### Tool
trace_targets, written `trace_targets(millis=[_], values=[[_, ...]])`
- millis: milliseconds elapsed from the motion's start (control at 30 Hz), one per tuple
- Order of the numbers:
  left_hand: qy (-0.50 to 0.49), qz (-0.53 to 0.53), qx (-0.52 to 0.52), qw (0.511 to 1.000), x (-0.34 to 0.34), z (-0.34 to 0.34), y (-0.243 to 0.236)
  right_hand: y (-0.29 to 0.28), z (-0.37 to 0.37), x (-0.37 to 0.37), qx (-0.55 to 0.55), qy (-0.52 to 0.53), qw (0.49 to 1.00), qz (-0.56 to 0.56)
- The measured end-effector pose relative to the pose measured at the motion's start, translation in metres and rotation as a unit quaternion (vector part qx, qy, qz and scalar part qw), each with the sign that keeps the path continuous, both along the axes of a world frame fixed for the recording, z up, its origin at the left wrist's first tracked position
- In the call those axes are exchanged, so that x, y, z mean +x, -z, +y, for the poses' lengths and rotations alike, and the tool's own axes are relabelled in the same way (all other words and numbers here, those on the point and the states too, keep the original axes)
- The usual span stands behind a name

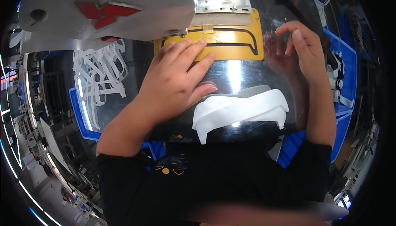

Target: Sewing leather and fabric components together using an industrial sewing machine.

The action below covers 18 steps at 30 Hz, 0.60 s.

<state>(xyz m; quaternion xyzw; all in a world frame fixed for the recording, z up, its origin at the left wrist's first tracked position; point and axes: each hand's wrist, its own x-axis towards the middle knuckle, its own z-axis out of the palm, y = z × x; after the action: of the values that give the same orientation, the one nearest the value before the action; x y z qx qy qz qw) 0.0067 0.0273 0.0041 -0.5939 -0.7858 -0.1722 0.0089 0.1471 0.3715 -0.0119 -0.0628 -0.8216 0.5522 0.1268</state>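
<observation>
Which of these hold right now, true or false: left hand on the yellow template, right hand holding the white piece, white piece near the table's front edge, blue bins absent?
1. The left hand lies flat on the yellow template. True.
2. The right hand holds the white curved piece. False: it is raised beside the template, apart from that piece.
3. The white curved piece lies on the shiny table, near its front edge. True.
4. No blue bins show. False: a blue bin sits at the right.

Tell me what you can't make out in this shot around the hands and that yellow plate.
- Head view: the left hand covers the yellow plate's left part.
- Head view: the grey machine head hides what is under it, any needle included.
- Head view: whether the right hand touches the clear sheet is unclear, because of glare.
- Head view: the white strips in the blue bin are too tangled to count.
- Head view: the white pieces' number is unclear.
</observation>
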Motion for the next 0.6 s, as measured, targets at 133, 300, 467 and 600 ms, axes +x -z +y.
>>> trace_targets(millis=[133, 300, 467, 600], values=[[-0.033, 0.007, -0.044, 0.998, 0.000, -0.002, 0.001, -0.004, -0.013, -0.008, 0.103, -0.109, 0.988, 0.037], [-0.041, -0.007, -0.067, 0.997, 0.004, -0.004, -0.004, -0.011, -0.033, -0.010, 0.229, -0.152, 0.961, 0.031], [-0.038, -0.005, -0.083, 0.996, 0.006, -0.002, -0.005, -0.016, -0.040, -0.008, 0.283, -0.170, 0.944, 0.017], [-0.040, -0.013, -0.087, 0.995, 0.005, -0.001, -0.007, -0.016, -0.043, -0.010, 0.324, -0.188, 0.927, 0.006]])
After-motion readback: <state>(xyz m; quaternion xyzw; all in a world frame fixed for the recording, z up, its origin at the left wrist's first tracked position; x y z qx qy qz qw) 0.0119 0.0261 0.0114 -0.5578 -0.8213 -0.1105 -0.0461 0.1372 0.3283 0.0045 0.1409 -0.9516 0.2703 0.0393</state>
